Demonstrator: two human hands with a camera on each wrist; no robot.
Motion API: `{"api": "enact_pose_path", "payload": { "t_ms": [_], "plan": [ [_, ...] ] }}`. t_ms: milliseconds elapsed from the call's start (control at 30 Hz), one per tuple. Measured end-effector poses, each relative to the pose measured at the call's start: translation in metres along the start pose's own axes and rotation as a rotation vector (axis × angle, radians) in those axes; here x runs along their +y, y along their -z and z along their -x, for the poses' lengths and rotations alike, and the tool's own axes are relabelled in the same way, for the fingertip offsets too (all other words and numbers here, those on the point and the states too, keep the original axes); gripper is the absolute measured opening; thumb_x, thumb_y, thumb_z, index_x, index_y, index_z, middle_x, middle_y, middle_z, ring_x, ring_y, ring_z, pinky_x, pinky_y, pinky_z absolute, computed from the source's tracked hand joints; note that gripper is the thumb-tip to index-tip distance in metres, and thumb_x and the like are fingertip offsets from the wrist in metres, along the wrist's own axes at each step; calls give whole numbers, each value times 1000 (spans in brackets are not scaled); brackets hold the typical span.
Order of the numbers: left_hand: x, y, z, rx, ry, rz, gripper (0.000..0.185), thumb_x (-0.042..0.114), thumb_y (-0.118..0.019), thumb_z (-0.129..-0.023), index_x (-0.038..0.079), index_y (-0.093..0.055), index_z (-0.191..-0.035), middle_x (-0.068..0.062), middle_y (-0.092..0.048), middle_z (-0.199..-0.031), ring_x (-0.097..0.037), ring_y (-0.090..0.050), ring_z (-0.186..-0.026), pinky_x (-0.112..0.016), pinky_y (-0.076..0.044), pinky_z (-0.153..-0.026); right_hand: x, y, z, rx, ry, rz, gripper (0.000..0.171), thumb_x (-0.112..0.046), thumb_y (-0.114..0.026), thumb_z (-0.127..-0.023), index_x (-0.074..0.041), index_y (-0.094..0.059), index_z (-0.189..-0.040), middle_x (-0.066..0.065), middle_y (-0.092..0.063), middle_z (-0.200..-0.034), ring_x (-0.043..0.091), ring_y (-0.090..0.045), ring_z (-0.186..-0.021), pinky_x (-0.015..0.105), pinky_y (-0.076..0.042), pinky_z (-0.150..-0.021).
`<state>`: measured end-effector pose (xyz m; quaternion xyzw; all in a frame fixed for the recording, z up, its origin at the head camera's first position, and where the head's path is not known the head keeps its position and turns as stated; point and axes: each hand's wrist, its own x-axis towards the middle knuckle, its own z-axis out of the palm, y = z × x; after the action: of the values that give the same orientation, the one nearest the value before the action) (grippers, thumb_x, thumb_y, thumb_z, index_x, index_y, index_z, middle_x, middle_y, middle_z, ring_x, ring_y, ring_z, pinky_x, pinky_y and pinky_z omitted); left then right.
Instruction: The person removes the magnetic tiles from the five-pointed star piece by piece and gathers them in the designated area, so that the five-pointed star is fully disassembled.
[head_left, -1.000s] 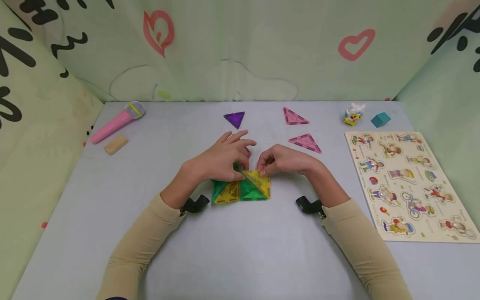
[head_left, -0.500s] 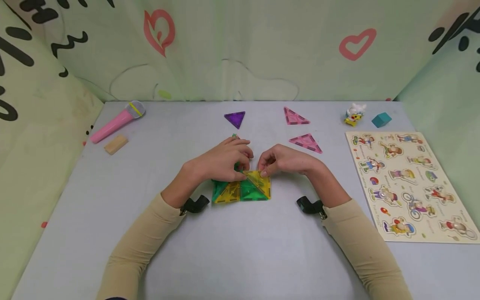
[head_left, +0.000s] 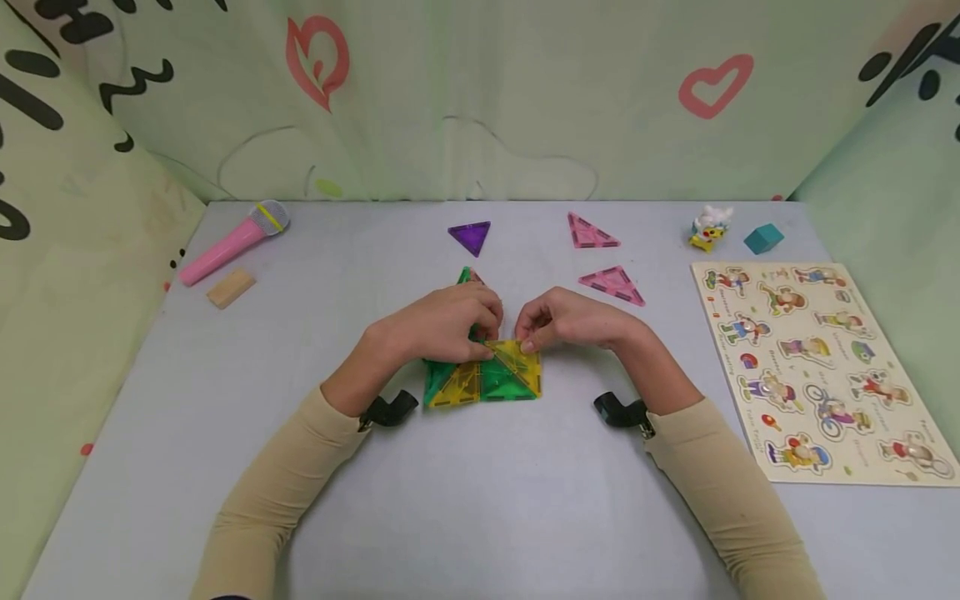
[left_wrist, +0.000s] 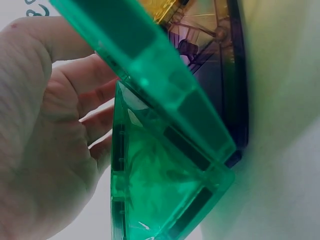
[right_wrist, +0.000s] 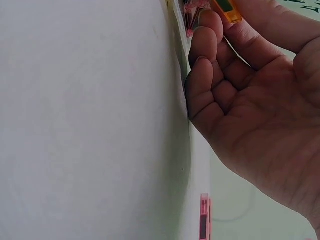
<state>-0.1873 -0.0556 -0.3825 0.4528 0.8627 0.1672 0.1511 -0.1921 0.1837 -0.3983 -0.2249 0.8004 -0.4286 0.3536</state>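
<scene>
A: Green and yellow tiles [head_left: 482, 377] lie flat in a block at mid-table, just in front of both hands.

B: And the left hand [head_left: 442, 323]?

A: Its fingers are curled round a green tile [head_left: 467, 276], tilted up off the table at the block's far edge. The left wrist view shows that tile [left_wrist: 165, 190] close against the palm, meeting another green edge at an angle.

B: The right hand [head_left: 572, 321]?

A: Fingertips bent down, pinching the yellow tile [head_left: 517, 354] at the block's far right corner. In the right wrist view the fingers [right_wrist: 205, 45] curl against a yellow edge [right_wrist: 227, 10].

B: What else is on the table [head_left: 480, 500]?

A: A purple tile [head_left: 470, 236] and two pink tiles [head_left: 611, 283] further back, well apart from the hands. A pink microphone [head_left: 232, 242] and a wooden block [head_left: 232, 288] at far left; a puzzle board [head_left: 813, 367], a small toy [head_left: 708, 227] and a teal cube [head_left: 763, 238] to the right.
</scene>
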Motion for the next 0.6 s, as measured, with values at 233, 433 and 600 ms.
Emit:
{"api": "enact_pose_path", "payload": {
  "t_ms": [233, 433, 600],
  "plan": [
    [-1, 0, -1, -1, -7, -8, 9, 29, -75, -88, 20, -75, -89, 9, -65, -104, -11, -54, -110, -34, -43, -107, -3, 0, 0, -4, -1, 0, 7, -11, -72, -89, -4, -71, -91, 2, -64, -82, 14, -53, -76, 26, -46, -72],
    [-1, 1, -2, 3, -35, -32, 6, 28, -75, -87, 22, -74, -85, 11, -66, -91, -12, -56, -114, -35, -38, -114, -3, 0, 0, -15, -10, 2, 6, -11, -71, -90, -5, -70, -91, 2, -63, -81, 14, -52, -75, 27, -45, -71],
    [-2, 1, -3, 3, -45, -26, 6, 29, -75, -87, 23, -73, -84, 12, -65, -86, -10, -56, -108, -33, -38, -113, -2, 0, 1, -21, -1, 12, 7, -13, -72, -89, -6, -70, -90, 2, -63, -80, 14, -52, -74, 27, -45, -70]
  ]
}}
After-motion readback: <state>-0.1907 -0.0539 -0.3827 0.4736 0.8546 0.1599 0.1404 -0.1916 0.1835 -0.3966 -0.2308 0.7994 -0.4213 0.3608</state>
